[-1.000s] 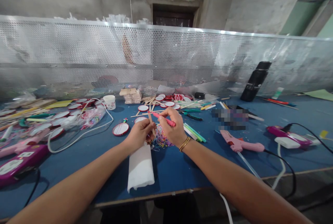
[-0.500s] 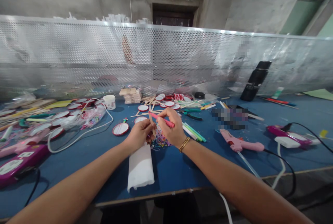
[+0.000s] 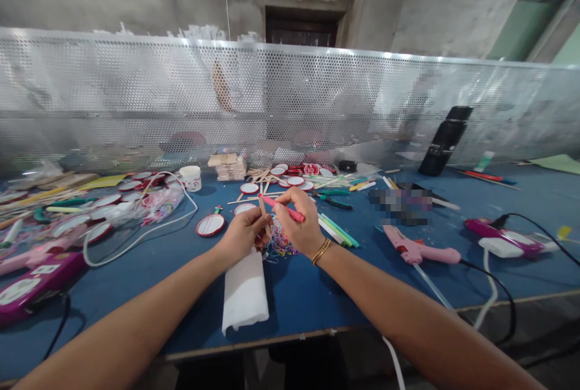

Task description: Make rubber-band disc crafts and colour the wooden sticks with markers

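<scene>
Pinching stick (image 3: 261, 202) near-upright in left hand (image 3: 243, 235), above mid-table (image 3: 308, 293); lower part partly hidden by fingers. Gripping pink pen (image 3: 296, 215) in closed right hand (image 3: 302, 221), tip at stick's upper end; can't tell if touching. Half-hiding coloured bands (image 3: 281, 242) behind hands. Covering top of white paper (image 3: 246, 299) with left wrist. Pixelated beyond identifying: dark item (image 3: 401, 206), right. Cut off at left edge: purple device (image 3: 54, 269).

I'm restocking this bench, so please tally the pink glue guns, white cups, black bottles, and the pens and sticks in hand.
Pink glue guns: 2
White cup: 1
Black bottle: 1
Pink pen, in the right hand: 1
Wooden stick, in the left hand: 1
Total: 6
</scene>
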Tool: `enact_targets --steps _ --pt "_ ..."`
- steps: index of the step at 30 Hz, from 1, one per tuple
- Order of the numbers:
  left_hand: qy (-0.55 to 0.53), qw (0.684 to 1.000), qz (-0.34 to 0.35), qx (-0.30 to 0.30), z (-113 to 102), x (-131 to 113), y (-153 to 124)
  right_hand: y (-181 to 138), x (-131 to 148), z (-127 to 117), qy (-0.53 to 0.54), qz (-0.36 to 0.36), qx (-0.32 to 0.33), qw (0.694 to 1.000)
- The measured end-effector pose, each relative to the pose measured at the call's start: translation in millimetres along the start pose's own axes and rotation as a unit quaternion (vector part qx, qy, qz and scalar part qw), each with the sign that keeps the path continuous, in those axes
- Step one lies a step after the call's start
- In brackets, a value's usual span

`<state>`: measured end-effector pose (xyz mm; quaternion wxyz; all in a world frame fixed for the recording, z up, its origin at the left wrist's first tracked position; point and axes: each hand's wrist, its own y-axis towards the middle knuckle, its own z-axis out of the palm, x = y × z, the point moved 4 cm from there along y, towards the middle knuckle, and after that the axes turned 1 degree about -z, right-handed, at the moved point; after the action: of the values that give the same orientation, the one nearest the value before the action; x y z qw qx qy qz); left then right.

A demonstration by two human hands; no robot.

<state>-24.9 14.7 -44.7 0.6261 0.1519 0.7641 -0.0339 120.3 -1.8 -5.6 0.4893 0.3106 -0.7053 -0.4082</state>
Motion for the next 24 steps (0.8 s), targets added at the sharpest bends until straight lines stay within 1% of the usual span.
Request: enact_targets --steps 4,9,13,21,24 --pt "0.002 1.000 0.000 0.004 0.1 1.8 0.4 0.5 1.3 0.5 0.000 -0.007 0.002 1.000" --pt "0.003 1.000 -0.005 0.004 -0.8 -0.1 -0.2 -0.1 -1.3 -0.5 -0.009 0.007 -0.001 1.000" --pt "-0.003 1.000 0.006 0.001 -0.3 -2.7 -0.8 -0.5 -2.2 -1.5 -0.009 0.018 -0.005 1.000" --pt "0.002 1.000 0.002 0.004 0.4 -0.1 -0.4 -0.3 1.1 -0.4 -0.004 0.004 0.003 1.000" --pt "-0.005 1.000 -0.002 0.005 0.5 -0.9 -0.6 -0.4 -1.1 -0.1 -0.009 0.011 0.002 1.000"
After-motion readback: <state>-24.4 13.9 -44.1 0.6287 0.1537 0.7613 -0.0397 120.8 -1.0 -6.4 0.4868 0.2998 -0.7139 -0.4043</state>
